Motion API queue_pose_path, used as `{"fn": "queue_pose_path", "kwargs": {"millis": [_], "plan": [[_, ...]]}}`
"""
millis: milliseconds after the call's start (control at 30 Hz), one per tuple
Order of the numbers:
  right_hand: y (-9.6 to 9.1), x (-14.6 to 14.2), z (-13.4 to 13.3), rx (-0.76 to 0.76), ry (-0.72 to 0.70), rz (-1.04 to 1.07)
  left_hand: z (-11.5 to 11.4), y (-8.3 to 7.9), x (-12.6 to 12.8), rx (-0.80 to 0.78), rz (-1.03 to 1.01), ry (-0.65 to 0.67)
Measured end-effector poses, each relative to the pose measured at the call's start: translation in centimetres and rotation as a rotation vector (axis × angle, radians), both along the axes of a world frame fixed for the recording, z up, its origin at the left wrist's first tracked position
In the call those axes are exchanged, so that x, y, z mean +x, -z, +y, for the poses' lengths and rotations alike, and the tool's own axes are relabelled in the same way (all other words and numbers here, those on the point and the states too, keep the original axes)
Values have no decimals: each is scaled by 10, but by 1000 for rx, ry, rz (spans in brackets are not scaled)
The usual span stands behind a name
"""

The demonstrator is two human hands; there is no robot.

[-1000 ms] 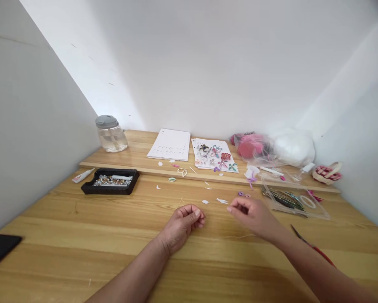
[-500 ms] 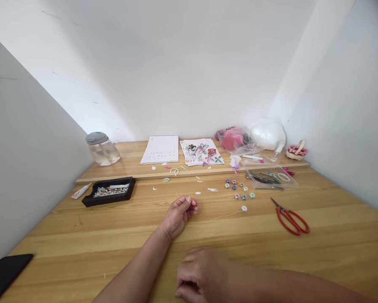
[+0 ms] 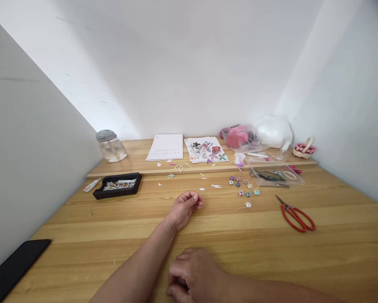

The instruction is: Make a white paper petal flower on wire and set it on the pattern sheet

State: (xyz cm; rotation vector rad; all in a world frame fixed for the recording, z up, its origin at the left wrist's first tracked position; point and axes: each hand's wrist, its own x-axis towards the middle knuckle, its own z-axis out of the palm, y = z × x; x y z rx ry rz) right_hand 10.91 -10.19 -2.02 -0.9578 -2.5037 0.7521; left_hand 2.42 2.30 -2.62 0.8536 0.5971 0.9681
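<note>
My left hand [image 3: 185, 208] rests on the wooden table [image 3: 270, 252] with its fingers curled and thumb against forefinger. A thin thread [image 3: 229, 210] lies on the wood from near that hand to a small white ring [image 3: 248, 205]; whether the fingers hold the thread I cannot tell. Several small coloured paper rings [image 3: 243, 187] lie beyond it, to the right. My right hand [image 3: 193, 275] lies near the table's front edge, fingers folded under, nothing seen in it.
Red scissors [image 3: 296, 214] lie at the right, a clear plastic box [image 3: 277, 174] behind them. A black tray of beads [image 3: 117, 185], a glue tube [image 3: 92, 184] and a jar [image 3: 111, 145] stand left. Paper sheets [image 3: 165, 147] and bags [image 3: 239, 136] line the back ledge. A black phone [image 3: 15, 267] lies front left.
My right hand drew back from the coloured rings to the table's front edge, uncovering the rings and scissors. The left hand stayed put. The view shifted slightly.
</note>
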Motion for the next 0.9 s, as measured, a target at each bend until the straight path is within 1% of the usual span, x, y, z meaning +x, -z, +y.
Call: {"fn": "queue_pose_path", "kwargs": {"millis": [100, 333, 600, 667, 767, 833, 900], "plan": [[3, 3, 1, 30, 15, 31, -1, -2, 0, 9, 21, -1], [9, 14, 9, 62, -18, 175, -2, -2, 1, 28, 35, -11], [-1, 20, 14, -2, 111, 285, -5, -8, -3, 0, 110, -89], [-2, 21, 16, 7, 127, 297, -7, -9, -3, 24, 106, -116], [-2, 22, 19, 12, 150, 283, -9, -10, -3, 110, 87, -221], [-3, 23, 21, 11, 160, 268, -7, -10, -5, 149, 111, -346], [-3, 24, 23, 13, 175, 265, -3, -10, -7, 157, 152, -481]]}}
